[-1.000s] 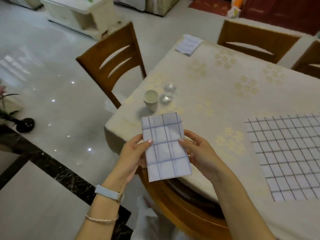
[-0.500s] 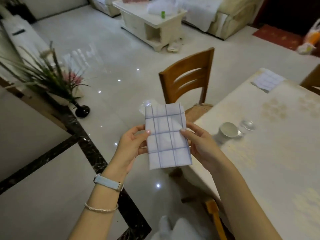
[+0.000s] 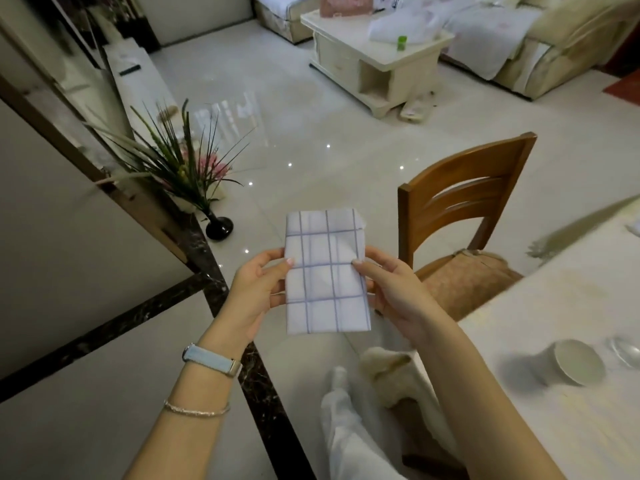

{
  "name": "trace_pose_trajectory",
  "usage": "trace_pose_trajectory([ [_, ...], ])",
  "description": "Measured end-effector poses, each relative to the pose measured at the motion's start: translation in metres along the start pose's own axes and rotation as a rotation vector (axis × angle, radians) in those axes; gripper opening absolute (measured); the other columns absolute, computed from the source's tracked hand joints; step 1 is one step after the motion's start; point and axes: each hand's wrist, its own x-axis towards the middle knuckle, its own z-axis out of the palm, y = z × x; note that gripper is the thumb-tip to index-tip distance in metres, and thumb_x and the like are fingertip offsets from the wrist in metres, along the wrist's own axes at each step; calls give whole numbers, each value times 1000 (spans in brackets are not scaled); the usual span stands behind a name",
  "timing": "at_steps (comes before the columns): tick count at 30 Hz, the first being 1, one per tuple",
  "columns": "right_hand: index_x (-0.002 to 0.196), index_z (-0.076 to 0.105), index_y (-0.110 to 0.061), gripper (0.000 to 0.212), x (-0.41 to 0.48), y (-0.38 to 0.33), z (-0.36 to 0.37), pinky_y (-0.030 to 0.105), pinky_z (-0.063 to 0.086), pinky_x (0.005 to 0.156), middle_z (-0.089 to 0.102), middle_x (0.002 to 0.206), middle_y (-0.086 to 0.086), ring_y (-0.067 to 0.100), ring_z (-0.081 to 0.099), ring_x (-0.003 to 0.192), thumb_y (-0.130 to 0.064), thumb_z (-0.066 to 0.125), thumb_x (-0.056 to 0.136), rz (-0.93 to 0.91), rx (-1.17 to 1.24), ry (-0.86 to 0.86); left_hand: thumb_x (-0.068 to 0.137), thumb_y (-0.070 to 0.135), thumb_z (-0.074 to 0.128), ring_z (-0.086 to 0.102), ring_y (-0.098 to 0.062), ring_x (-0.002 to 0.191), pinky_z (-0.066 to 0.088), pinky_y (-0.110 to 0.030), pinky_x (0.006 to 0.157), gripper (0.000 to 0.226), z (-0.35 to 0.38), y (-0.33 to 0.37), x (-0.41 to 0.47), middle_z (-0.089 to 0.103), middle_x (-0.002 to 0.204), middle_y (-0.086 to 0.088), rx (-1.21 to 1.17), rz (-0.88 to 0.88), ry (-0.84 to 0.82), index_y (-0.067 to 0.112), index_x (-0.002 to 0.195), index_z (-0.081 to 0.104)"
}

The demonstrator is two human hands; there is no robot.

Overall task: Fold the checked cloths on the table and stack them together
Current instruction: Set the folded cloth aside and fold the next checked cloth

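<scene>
A small folded checked cloth (image 3: 325, 271), white with thin blue lines, is held upright in the air over the floor, left of the table (image 3: 554, 313). My left hand (image 3: 258, 289) pinches its left edge and my right hand (image 3: 391, 289) pinches its right edge, thumbs on the front. The top right corner of the cloth sticks out a little. At the far right edge of the table a sliver of another folded cloth (image 3: 634, 226) shows.
A white cup (image 3: 568, 363) and a clear glass (image 3: 625, 351) stand on the table at the right. A wooden chair (image 3: 464, 216) stands beside the table. A vase of plants (image 3: 194, 174) is on the floor at left; a coffee table (image 3: 374, 60) and sofa lie beyond.
My view has swung left, away from the table; the table and the spread checked cloth slid out to the right. Both hands keep the same grip on the folded cloth.
</scene>
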Motion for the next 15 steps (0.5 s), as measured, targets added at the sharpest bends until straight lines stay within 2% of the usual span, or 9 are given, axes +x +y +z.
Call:
trace_pose_trajectory([
  [5,129,59,-18,30,62,-40,-12,43,57,92,70,120,8,27,68,109,-18,54,99,-27,38,62,94,17,60,71,-15,79,59,-29,65,25,17,43,78,73,102,-8,34,25,-53,13,119,61],
  [10,129,58,-19,31,115,-82,-26,38,59,85,70,119,6,26,69,108,-20,55,98,-66,54,124,95,17,59,71,-18,83,60,-31,68,22,38,85,146,73,102,-7,56,43,-126,16,116,62],
  [15,129,57,-19,31,160,-117,-40,38,59,84,70,119,6,26,69,107,-20,55,98,-78,74,179,95,17,60,71,-17,78,58,-28,62,20,55,115,210,74,98,-6,62,37,-184,16,115,63],
])
